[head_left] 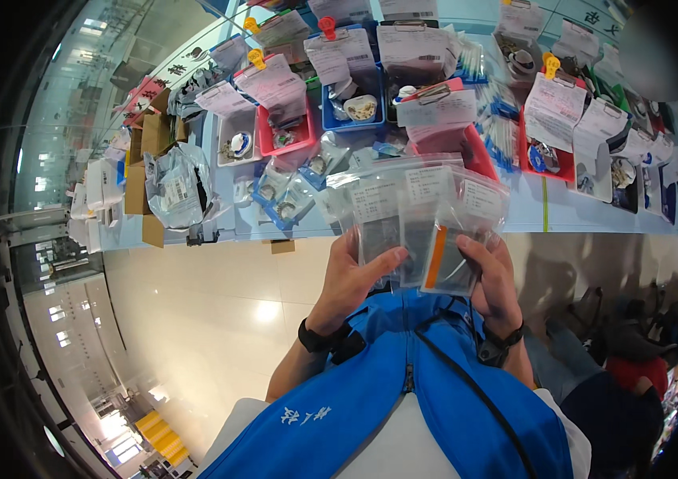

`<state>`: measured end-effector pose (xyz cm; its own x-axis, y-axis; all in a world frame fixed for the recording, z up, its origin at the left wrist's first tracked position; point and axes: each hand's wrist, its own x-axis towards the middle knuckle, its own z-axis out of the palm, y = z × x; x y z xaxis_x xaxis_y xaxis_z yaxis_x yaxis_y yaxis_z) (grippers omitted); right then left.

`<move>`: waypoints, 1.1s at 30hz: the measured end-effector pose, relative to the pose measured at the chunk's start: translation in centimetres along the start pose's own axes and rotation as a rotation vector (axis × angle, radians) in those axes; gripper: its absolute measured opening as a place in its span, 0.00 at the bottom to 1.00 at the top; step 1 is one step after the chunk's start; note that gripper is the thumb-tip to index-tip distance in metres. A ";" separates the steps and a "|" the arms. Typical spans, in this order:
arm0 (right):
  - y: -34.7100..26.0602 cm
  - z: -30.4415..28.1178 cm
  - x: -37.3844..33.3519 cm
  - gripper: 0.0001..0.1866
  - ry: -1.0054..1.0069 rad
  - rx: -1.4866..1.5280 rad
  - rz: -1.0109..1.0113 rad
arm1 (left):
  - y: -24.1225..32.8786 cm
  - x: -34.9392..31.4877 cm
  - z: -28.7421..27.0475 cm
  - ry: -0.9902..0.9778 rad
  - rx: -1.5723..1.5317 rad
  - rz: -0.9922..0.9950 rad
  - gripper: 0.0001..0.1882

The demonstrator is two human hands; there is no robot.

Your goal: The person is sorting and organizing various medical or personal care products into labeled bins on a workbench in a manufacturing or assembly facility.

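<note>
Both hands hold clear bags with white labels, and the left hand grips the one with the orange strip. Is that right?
Not quite: the head view shows the right hand gripping the clear bag with the orange strip. The rest stands.

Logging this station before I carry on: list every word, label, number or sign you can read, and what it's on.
Clear bags held by the left hand and right hand: printed labels, too small to read.
Paper sheets at the trays: print and barcodes, too small.
Blue jacket: white characters, not copied here.
Beyond the trays: large dark characters, not copied.
</note>
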<state>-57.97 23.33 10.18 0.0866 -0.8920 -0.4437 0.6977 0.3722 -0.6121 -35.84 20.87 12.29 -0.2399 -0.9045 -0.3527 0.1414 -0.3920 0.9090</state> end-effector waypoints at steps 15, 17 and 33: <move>-2.0 -2.5 -2.2 0.21 -0.076 -0.014 -0.017 | -0.8 -1.1 4.1 0.026 -0.040 -0.007 0.24; -2.2 -2.5 -2.2 0.21 -0.078 -0.022 -0.021 | -0.6 -1.1 4.3 0.030 -0.027 0.003 0.24; 3.3 -7.2 -0.3 0.18 -0.031 -0.164 -0.009 | -7.3 0.0 3.4 0.035 0.064 -0.105 0.22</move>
<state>-60.81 26.70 3.59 0.1045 -0.9019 -0.4191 0.5736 0.3989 -0.7154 -40.19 24.26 6.43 -0.2166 -0.8649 -0.4529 0.0559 -0.4741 0.8787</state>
